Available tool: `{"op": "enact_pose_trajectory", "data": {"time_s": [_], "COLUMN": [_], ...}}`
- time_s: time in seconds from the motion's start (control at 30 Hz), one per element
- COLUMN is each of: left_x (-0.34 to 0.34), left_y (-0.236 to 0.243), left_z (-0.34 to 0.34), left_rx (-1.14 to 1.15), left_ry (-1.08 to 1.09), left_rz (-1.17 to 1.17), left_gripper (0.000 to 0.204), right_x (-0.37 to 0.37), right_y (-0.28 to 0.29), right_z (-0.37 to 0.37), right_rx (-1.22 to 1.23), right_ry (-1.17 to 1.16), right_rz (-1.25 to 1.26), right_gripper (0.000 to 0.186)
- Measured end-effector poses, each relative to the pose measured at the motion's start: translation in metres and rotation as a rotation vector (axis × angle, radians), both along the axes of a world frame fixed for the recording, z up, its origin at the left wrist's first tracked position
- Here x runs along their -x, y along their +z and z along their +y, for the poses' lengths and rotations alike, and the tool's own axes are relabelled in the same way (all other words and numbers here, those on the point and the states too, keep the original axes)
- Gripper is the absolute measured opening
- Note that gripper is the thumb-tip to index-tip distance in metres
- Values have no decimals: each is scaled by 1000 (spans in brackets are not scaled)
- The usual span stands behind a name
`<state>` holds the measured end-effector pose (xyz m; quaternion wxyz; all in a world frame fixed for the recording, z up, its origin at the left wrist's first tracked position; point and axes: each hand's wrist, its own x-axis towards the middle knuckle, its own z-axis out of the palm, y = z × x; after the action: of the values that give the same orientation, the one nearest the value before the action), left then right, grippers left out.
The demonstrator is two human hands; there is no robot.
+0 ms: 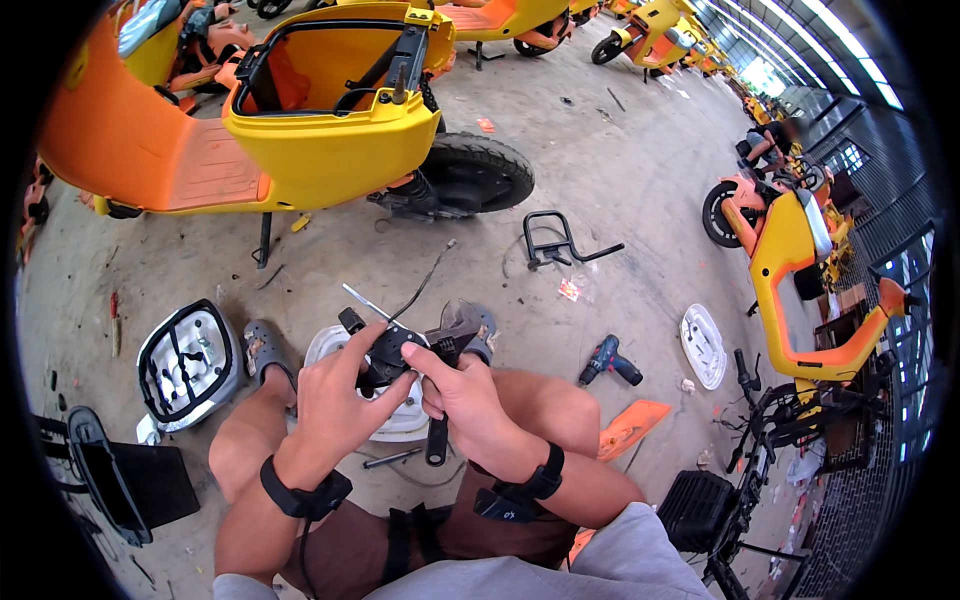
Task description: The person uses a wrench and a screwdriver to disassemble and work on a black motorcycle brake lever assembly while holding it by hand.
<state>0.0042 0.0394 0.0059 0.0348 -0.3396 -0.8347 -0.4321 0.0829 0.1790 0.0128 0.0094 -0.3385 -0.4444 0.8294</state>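
My left hand (332, 392) grips a small black part (392, 346) between thumb and fingers, over my lap. A thin metal rod (362, 300) and a dark cable (425, 283) reach out beyond the part. With its thumb on the same part, my right hand (474, 402) is closed round a black adjustable wrench (437, 446). The wrench's holed handle end points down toward me, and its wide head shows beyond my fingers. Below my hands lies a white plastic cover (402, 424), partly hidden by them.
A yellow and orange scooter (330, 140) stands ahead left, another scooter (790, 270) at right. On the floor lie a cordless drill (609, 361), a black tubular bracket (552, 240), a white oval cover (703, 346), a white and black shell (190, 365) and a red-handled screwdriver (114, 318). A person (768, 145) crouches far right.
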Motion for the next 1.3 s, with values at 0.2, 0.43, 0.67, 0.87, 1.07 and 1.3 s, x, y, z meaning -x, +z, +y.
{"op": "enact_pose_trajectory", "data": {"time_s": [0.2,0.43,0.67,0.87,1.07,1.3], "left_x": [0,0,0,0,1,0], "left_y": [4,7,4,4,5,5], "left_z": [1,-3,-5,-6,-7,-8], "left_rx": [-4,14,-35,-31,2,12], "left_ry": [-55,-56,-82,-95,-109,-89], "left_rz": [28,-52,-74,-95,-134,-141], "left_gripper": [48,49,44,46,52,55], "right_x": [-3,-3,-2,-1,-2,-2], "right_y": [-1,-3,-5,-2,-3,-3], "right_z": [4,4,3,2,1,0], "right_rx": [11,7,15,10,8,-4], "right_ry": [17,22,11,17,-1,27], "right_rz": [-20,-6,-10,-10,-4,-5], "right_gripper": [34,32,32,31,29,30]}}
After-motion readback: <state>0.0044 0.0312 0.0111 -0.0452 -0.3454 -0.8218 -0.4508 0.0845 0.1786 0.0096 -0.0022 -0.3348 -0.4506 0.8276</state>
